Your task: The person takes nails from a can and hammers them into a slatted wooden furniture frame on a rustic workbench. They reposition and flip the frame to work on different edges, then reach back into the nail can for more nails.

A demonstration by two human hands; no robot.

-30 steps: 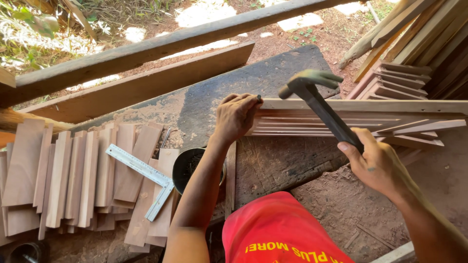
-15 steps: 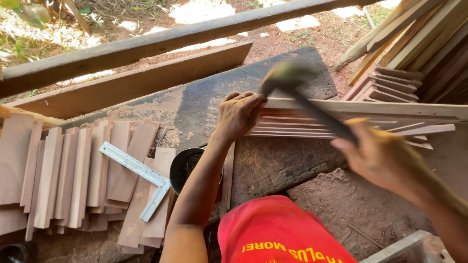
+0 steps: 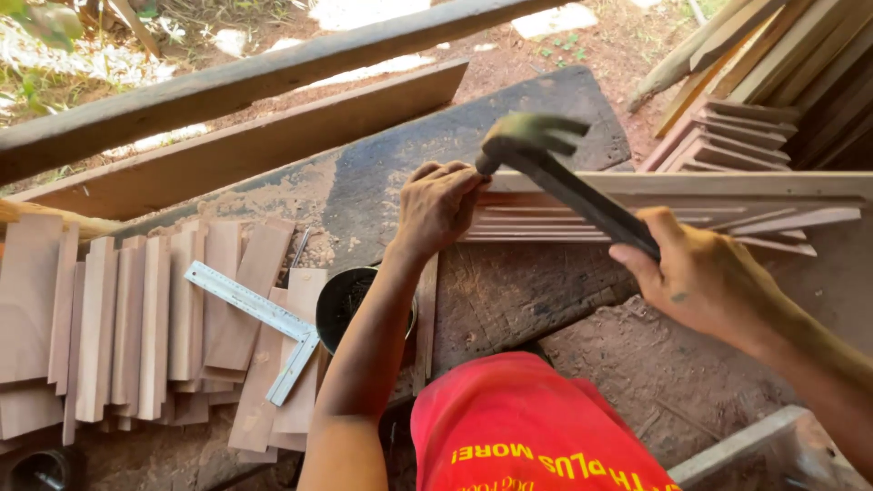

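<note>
My left hand pinches something too small to see at the end of the slatted wooden panel on the tabletop, my right hand grips the raised claw hammer, so nailing looks unfinished.

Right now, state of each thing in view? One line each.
Left hand: fingers pinched, pressing on the end of the wooden frame.
Right hand: closed around the hammer handle.
Hammer: raised, head above the frame end, beside the left fingers.
Wooden frame: lying flat on the dark workbench.
Metal square: lying flat on the slats.
Wood slats: laid side by side, overlapping.
Dark round tin: open, contents unclear.
</note>
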